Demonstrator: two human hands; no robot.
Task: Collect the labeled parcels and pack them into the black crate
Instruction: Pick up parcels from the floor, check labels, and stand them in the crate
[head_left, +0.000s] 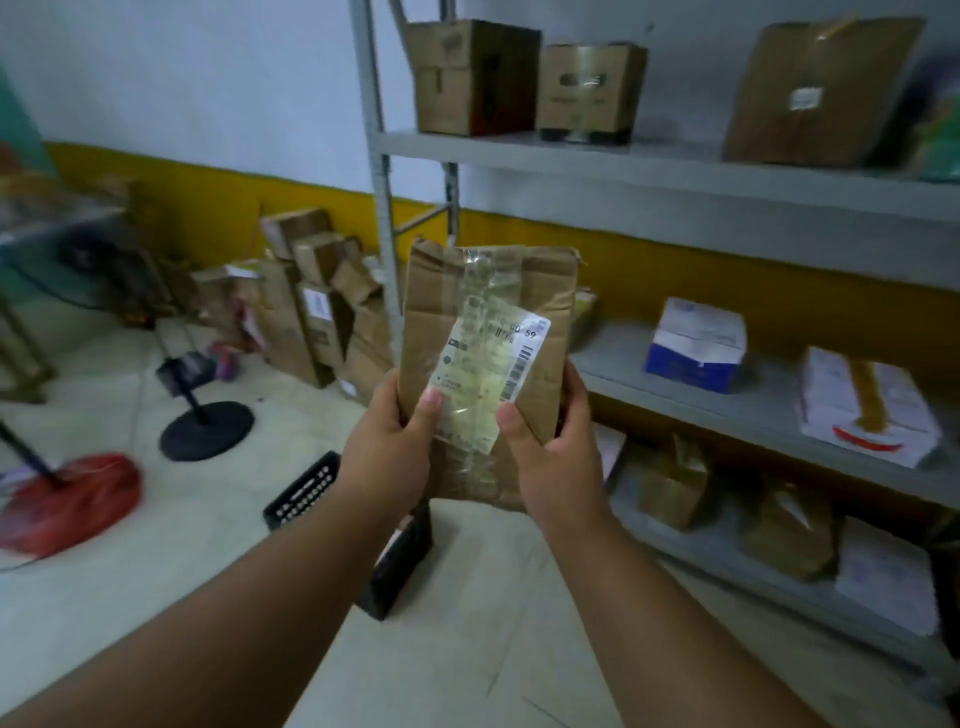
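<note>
Both bare forearms reach in from the near edge, and the two hands clasp a flat brown cardboard parcel (488, 332) upright at centre frame. Left hand (387, 452) wraps its lower left edge, thumb pressed on the front; right hand (556, 457) grips the lower right edge, thumb on the white label (491, 364) under clear tape. Below and behind the parcel, the black crate (306, 493) sits on the pale floor, partly hidden by the arms. Grey shelving (675, 171) at right holds other boxes; a red mop (67, 499) lies at far left.
</note>
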